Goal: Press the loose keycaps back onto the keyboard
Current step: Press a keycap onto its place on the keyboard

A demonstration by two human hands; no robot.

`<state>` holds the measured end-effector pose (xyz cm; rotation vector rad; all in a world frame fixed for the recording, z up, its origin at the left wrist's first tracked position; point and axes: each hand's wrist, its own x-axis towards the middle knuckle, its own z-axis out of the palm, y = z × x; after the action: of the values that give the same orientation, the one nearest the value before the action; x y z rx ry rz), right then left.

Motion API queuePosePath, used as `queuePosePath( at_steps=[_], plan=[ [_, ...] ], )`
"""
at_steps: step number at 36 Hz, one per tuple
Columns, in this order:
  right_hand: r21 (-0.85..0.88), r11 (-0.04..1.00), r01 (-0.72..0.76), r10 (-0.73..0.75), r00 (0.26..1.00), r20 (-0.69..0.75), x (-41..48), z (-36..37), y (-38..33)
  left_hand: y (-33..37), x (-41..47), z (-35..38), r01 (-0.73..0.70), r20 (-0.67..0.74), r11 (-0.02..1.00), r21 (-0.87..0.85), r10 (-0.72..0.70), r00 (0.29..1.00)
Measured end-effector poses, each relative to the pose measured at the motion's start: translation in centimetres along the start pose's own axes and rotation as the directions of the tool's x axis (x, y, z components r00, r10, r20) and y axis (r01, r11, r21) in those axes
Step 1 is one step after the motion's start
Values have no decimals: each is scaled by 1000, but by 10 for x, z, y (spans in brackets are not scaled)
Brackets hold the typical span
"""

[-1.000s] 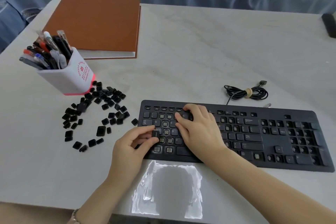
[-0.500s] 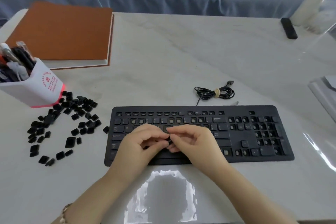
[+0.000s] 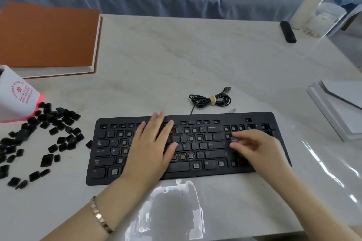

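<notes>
A black keyboard (image 3: 197, 172) lies on the white table, with several keys bare of caps. A scatter of loose black keycaps (image 3: 49, 131) lies to its left. My left hand (image 3: 152, 146) rests flat on the middle of the keyboard, fingers straight. My right hand (image 3: 254, 146) hovers over the keyboard's right part and pinches one small keycap (image 3: 234, 139) between thumb and fingertips, just above the block of keys right of the Enter key. The hand is blurred.
A white pen holder (image 3: 17, 96) stands at the left edge, beside a brown book (image 3: 47, 37). The keyboard's coiled cable (image 3: 210, 100) lies behind it. A black remote (image 3: 288, 31), a white bottle (image 3: 309, 4), and a stack of white sheets (image 3: 340, 107) sit at the right.
My hands were together over the keyboard's middle, handling a keycap. Now my right hand has carried the cap to the right part and my left hand lies flat on the keys.
</notes>
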<state>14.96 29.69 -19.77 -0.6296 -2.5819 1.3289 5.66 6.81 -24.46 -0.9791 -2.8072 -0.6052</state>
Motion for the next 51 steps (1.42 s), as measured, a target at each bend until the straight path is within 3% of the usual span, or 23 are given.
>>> queuePosePath(
  at_steps=[5, 8, 13, 26, 28, 31, 36, 51],
  plan=[
    [-135, 987, 82, -87, 996, -27, 21, -7, 20, -4, -2, 4, 60, 90, 991, 117, -71, 993],
    [-193, 978, 76, -70, 997, 37, 30, -4, 25, -3, -1, 4, 59, 96, 990, 131, -72, 993],
    [-186, 979, 89, -76, 994, 79, 31, 2, 28, -3, -2, 4, 58, 95, 990, 132, -71, 993],
    [-202, 975, 91, -94, 996, -8, 27, 11, 33, -4, -1, 6, 61, 71, 987, 146, -72, 995],
    [-278, 948, 157, -185, 979, -80, 20, 16, 36, -4, -2, 7, 62, 74, 987, 145, -74, 995],
    [-478, 820, 315, -423, 896, -135, 8, 25, 47, -4, -2, 8, 60, 65, 988, 143, -69, 995],
    [-615, 716, 332, -507, 852, -130, 2, 31, 53, -5, -2, 8, 59, 60, 988, 143, -68, 996],
    [-663, 688, 296, -428, 903, -41, -3, 31, 52, -3, -2, 8, 75, 65, 990, 116, -83, 994]
  ],
)
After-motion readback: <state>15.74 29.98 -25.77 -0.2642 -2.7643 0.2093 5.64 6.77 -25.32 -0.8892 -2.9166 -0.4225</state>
